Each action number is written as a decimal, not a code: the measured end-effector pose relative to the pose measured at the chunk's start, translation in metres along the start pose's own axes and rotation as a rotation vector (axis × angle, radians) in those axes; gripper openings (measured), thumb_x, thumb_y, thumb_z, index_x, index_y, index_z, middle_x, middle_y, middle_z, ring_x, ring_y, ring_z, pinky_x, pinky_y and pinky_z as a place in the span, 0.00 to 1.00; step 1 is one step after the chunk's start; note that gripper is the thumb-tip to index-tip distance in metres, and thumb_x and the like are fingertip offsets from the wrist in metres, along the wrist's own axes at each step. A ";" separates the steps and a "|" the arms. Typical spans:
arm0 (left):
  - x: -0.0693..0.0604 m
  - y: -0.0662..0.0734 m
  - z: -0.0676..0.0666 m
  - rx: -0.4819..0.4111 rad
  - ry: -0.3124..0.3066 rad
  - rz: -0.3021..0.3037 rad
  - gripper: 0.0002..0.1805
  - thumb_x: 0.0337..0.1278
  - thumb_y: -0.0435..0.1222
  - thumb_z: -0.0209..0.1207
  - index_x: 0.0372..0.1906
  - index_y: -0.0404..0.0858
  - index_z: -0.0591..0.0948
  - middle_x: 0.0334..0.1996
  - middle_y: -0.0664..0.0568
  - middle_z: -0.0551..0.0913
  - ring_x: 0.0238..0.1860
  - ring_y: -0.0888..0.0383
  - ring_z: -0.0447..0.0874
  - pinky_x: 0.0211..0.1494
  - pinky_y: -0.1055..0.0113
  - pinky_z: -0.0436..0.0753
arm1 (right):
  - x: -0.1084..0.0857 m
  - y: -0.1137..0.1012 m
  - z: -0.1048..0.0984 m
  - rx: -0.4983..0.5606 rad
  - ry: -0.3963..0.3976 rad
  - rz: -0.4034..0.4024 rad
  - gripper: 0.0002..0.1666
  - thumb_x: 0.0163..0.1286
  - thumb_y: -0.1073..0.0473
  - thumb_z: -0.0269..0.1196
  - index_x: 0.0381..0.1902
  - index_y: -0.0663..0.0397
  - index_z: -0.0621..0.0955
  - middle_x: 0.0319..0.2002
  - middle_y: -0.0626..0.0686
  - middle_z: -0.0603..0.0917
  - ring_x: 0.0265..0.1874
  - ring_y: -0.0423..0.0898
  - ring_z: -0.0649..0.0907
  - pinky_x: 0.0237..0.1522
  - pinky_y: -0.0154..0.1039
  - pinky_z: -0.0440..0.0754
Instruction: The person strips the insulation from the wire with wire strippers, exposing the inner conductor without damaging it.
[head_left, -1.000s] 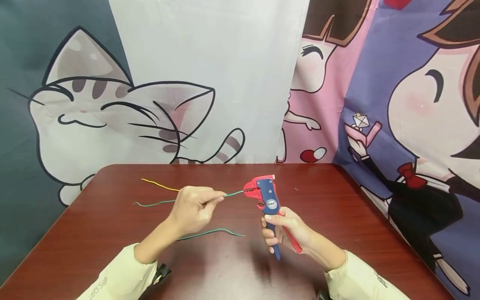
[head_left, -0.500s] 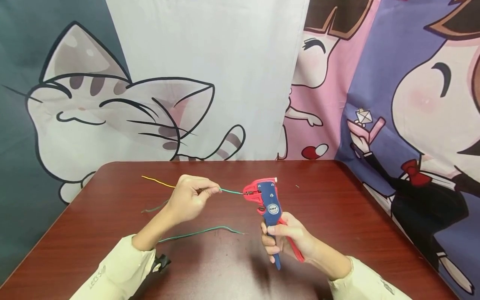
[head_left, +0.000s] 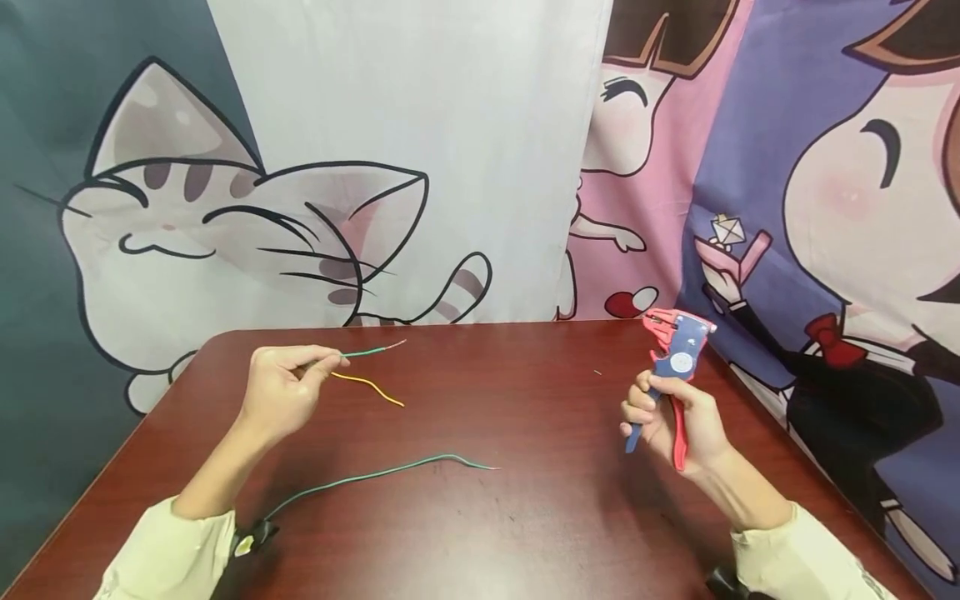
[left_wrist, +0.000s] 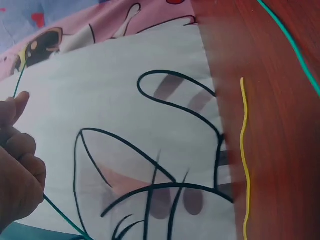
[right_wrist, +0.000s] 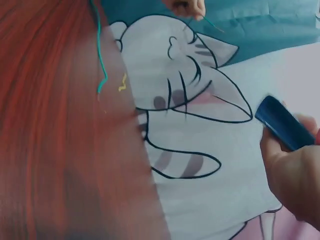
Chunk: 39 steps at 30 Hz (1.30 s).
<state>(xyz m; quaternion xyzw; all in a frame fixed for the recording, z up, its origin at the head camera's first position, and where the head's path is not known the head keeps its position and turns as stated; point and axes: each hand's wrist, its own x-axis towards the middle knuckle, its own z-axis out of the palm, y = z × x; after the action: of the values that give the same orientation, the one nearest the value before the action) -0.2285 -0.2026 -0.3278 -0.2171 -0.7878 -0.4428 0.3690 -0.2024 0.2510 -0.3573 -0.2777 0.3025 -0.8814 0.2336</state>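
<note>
Left hand (head_left: 281, 390) pinching green wire (head_left: 363, 352), bared tip (head_left: 395, 344), right hand (head_left: 703, 425) gripping red-blue wire stripper (head_left: 682, 340), yellow wire (head_left: 371, 384) toward far edge of desk (head_left: 555, 408)

Item 1. Green wire (head_left: 365, 352): thin, green insulation; bare, copper-coloured end. Pinched between thumb and finger of the left hand (head_left: 288, 387), above the counter (head_left: 525, 400), over its far left part. Bare end points rightward and slightly up; a further length emerges below the hand in the left wrist view, the stretch between hidden by the fingers.

Item 2. Wire stripper (head_left: 684, 346): blue body, red nose, round white badge; one blue handle, one red, spread apart. Gripped in the right hand (head_left: 678, 412) above the counter's right part, nose leftward, top tilted right. Well apart from item 1.
</note>
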 end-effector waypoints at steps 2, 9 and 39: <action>-0.001 -0.001 -0.005 -0.009 -0.068 0.007 0.10 0.48 0.19 0.66 0.26 0.36 0.89 0.23 0.71 0.82 0.11 0.74 0.57 0.12 0.75 0.57 | -0.001 -0.006 -0.003 -0.061 -0.039 0.038 0.26 0.78 0.61 0.25 0.40 0.60 0.72 0.28 0.52 0.62 0.28 0.45 0.63 0.46 0.45 0.78; -0.005 0.002 -0.002 -0.011 -0.096 0.026 0.11 0.45 0.18 0.66 0.25 0.37 0.89 0.21 0.63 0.85 0.10 0.75 0.58 0.11 0.74 0.58 | 0.003 -0.003 -0.001 -0.129 -0.085 0.076 0.26 0.77 0.64 0.24 0.42 0.61 0.72 0.28 0.55 0.65 0.28 0.47 0.66 0.46 0.45 0.80; -0.008 0.014 0.015 -0.054 -0.243 0.034 0.10 0.50 0.23 0.68 0.30 0.41 0.90 0.06 0.65 0.61 0.13 0.77 0.48 0.16 0.78 0.47 | -0.006 0.001 -0.002 -0.198 0.054 0.166 0.23 0.76 0.67 0.30 0.48 0.60 0.74 0.36 0.55 0.80 0.41 0.50 0.81 0.54 0.51 0.78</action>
<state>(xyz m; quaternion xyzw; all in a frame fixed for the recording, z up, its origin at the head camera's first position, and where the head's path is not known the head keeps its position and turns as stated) -0.2201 -0.1829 -0.3315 -0.2923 -0.8107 -0.4279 0.2726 -0.1990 0.2545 -0.3617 -0.2498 0.4159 -0.8321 0.2688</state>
